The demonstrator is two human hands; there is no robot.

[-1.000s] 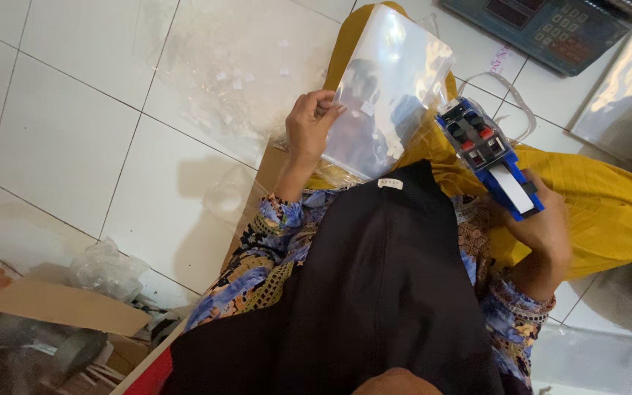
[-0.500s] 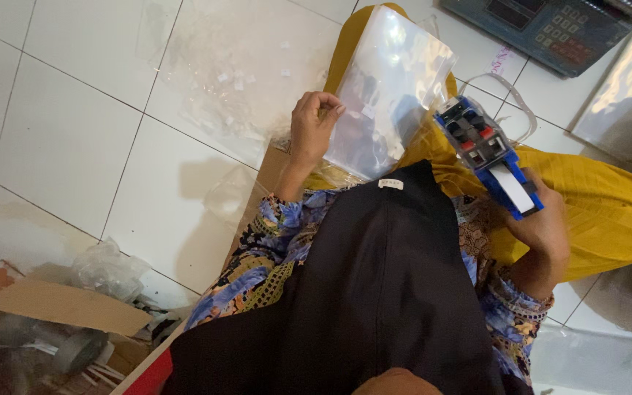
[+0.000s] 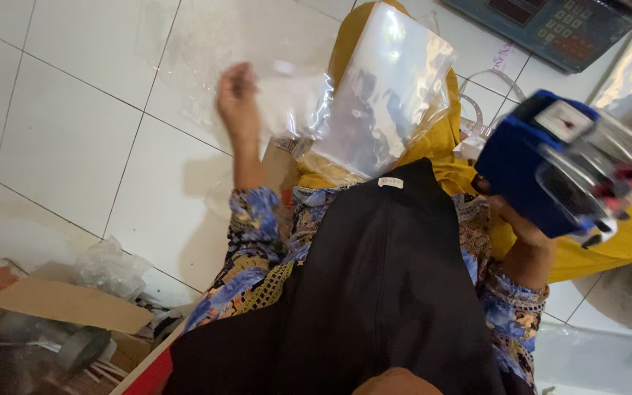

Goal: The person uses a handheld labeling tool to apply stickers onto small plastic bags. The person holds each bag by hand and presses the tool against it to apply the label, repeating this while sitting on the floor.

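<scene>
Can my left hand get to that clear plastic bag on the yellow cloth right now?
Probably yes. The left hand is raised just left of the clear plastic bag and seems to touch thin plastic film at its edge. Nothing lies between them. The right hand is busy holding the blue tape dispenser.

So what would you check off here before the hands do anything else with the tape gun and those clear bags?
1. Right hand has a grip on the blue tape gun: ok, held up off the lap.
2. Left hand on a loose clear bag: ok, though blurred.
3. Packed clear bag resting on the yellow cloth: ok.
4. Tape ready at the gun's mouth: cannot tell.
5. Packed bag's opening folded shut: cannot tell.
</scene>
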